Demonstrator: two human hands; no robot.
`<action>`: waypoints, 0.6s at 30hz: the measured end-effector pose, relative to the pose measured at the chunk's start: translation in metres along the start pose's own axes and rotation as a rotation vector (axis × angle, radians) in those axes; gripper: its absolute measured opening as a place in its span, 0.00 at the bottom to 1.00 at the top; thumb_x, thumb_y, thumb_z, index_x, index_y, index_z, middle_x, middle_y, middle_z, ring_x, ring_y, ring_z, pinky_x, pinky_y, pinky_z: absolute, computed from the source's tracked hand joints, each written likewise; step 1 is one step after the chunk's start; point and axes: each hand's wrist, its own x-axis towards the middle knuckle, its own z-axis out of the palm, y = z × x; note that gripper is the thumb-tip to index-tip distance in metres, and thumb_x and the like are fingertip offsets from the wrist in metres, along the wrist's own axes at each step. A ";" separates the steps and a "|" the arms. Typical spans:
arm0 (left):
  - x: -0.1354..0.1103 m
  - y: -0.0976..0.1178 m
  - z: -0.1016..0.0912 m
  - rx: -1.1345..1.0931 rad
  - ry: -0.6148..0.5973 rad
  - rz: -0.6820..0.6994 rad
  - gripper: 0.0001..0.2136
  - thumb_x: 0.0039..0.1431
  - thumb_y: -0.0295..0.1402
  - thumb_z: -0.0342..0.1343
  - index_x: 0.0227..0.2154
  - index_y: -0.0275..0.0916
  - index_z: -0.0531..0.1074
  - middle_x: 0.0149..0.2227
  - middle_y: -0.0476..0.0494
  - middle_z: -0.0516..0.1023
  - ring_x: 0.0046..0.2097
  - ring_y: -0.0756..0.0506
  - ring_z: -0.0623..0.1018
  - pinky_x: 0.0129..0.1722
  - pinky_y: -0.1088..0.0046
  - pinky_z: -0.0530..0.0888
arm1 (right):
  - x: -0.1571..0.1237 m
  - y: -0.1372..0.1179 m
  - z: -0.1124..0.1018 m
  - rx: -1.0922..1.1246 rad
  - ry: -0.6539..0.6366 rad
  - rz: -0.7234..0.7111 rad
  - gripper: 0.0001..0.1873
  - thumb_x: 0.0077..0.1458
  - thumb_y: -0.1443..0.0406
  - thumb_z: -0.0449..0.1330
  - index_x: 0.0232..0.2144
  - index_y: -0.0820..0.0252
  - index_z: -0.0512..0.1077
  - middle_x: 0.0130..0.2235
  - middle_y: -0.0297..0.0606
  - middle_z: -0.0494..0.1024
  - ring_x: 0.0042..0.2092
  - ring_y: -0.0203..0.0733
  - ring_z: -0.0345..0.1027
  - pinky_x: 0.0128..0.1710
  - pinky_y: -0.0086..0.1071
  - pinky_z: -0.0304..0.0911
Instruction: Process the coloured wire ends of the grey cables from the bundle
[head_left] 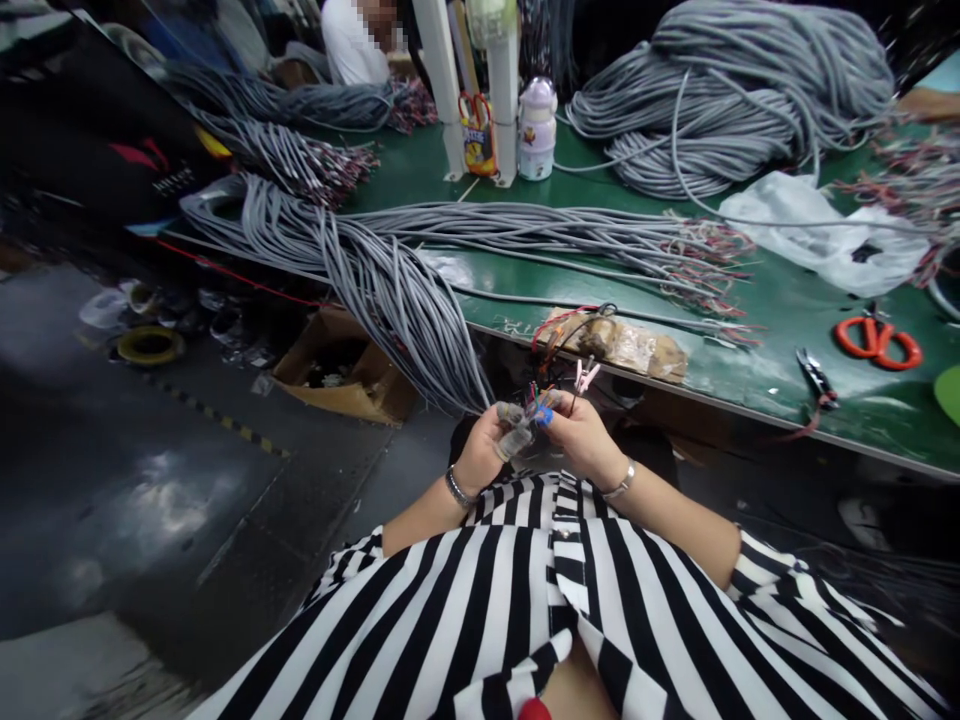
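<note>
My left hand [489,440] and my right hand [579,432] meet close in front of my striped shirt, just below the edge of the green table [780,300]. Both are closed, with taped fingertips pinching the end of a grey cable [420,310] where thin coloured wires [541,400] stick out. That cable belongs to a thick bundle drooping off the table edge towards my left hand. A small block wrapped in brown tape [622,342] with red and dark leads and small clips lies on the table edge right above my hands.
Orange-handled scissors [877,340] and small cutters [816,380] lie to the right. A large grey cable coil [750,90], a white plastic bag [817,230], bottles and white posts stand further back. A cardboard box [345,370] sits on the floor. Another person sits at the far end.
</note>
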 end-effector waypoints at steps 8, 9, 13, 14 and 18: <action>0.000 0.012 0.005 0.483 0.219 0.391 0.11 0.51 0.39 0.66 0.34 0.39 0.79 0.36 0.43 0.79 0.39 0.47 0.77 0.43 0.70 0.73 | -0.008 0.000 -0.001 -0.152 0.115 -0.076 0.19 0.41 0.53 0.72 0.25 0.59 0.71 0.25 0.31 0.71 0.27 0.33 0.61 0.29 0.29 0.62; -0.001 0.010 0.006 0.432 0.251 0.361 0.09 0.52 0.39 0.65 0.32 0.39 0.79 0.34 0.45 0.79 0.36 0.48 0.77 0.40 0.71 0.73 | -0.008 -0.001 0.000 -0.150 0.118 -0.070 0.19 0.41 0.53 0.71 0.25 0.59 0.70 0.25 0.31 0.71 0.27 0.33 0.60 0.28 0.29 0.61; -0.001 0.005 0.010 -0.019 0.344 0.093 0.13 0.50 0.44 0.66 0.29 0.39 0.77 0.22 0.51 0.73 0.22 0.55 0.67 0.22 0.78 0.64 | -0.007 -0.001 0.001 -0.021 0.096 0.032 0.22 0.40 0.51 0.71 0.24 0.58 0.67 0.20 0.26 0.63 0.21 0.29 0.51 0.19 0.25 0.51; 0.000 0.006 0.011 -0.142 0.333 0.026 0.14 0.49 0.45 0.66 0.29 0.39 0.77 0.22 0.52 0.72 0.21 0.55 0.65 0.19 0.79 0.60 | -0.006 -0.001 0.000 0.034 0.093 0.071 0.23 0.41 0.51 0.71 0.24 0.58 0.65 0.19 0.25 0.59 0.20 0.27 0.47 0.17 0.24 0.46; 0.004 0.018 0.013 -0.435 0.250 -0.177 0.14 0.51 0.45 0.64 0.28 0.38 0.73 0.30 0.47 0.76 0.22 0.55 0.65 0.16 0.79 0.54 | -0.002 0.003 -0.005 0.203 0.094 0.165 0.25 0.41 0.53 0.72 0.22 0.58 0.60 0.18 0.21 0.53 0.18 0.25 0.38 0.15 0.23 0.35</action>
